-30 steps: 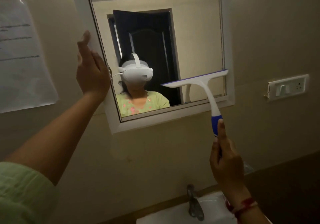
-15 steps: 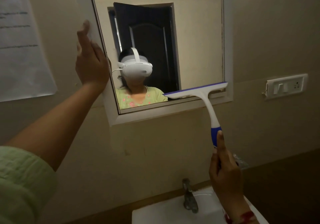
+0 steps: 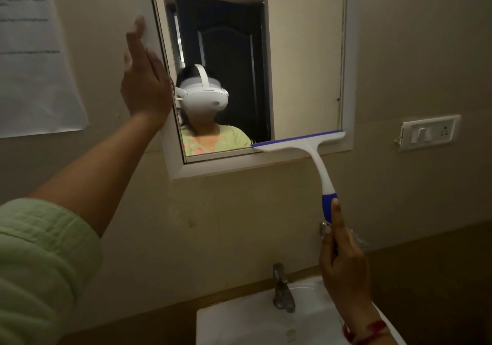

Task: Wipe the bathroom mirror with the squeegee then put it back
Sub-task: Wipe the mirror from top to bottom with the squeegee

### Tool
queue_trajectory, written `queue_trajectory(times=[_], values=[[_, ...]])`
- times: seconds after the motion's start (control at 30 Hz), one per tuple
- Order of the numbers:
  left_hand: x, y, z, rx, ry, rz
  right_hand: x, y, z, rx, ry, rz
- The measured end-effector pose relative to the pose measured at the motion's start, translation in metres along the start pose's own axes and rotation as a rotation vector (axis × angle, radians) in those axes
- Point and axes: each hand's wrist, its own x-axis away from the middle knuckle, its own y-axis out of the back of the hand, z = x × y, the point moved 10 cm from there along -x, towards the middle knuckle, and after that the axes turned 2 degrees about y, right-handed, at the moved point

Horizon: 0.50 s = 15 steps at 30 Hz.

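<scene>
The white-framed mirror (image 3: 303, 65) hangs on the beige wall. A white squeegee (image 3: 314, 153) with a blue rubber strip and a blue grip has its blade lying across the mirror's lower right corner, at the bottom frame edge. My right hand (image 3: 343, 262) grips the blue end of its handle, thumb along the handle. My left hand (image 3: 145, 78) lies flat, fingers up, against the mirror's left frame, holding nothing.
A white sink (image 3: 255, 320) with a metal tap (image 3: 282, 288) sits below. A switch plate (image 3: 428, 133) is on the wall to the right, a paper sheet (image 3: 34, 59) on the wall to the left. A dark counter (image 3: 439, 278) runs at the right.
The squeegee blade has slid down the right part of the glass to the bottom frame. My left hand stayed on the left frame.
</scene>
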Motion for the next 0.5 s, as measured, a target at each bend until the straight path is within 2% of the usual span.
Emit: queue_trajectory(times=[0.13, 0.2, 0.3, 0.5], values=[[-0.002, 0.001, -0.001, -0.036, -0.016, 0.019, -0.003, 0.01, 0.004, -0.103, -0.028, -0.018], [-0.002, 0.001, -0.001, -0.04, -0.011, 0.026, -0.003, 0.02, 0.008, -0.22, -0.04, -0.067], [-0.001, 0.003, 0.001, -0.027, -0.006, 0.026, -0.002, 0.032, 0.028, -0.276, 0.0, -0.141], [-0.002, -0.003, 0.006, -0.004, 0.023, 0.025, -0.03, 0.029, 0.05, -0.294, 0.011, -0.043]])
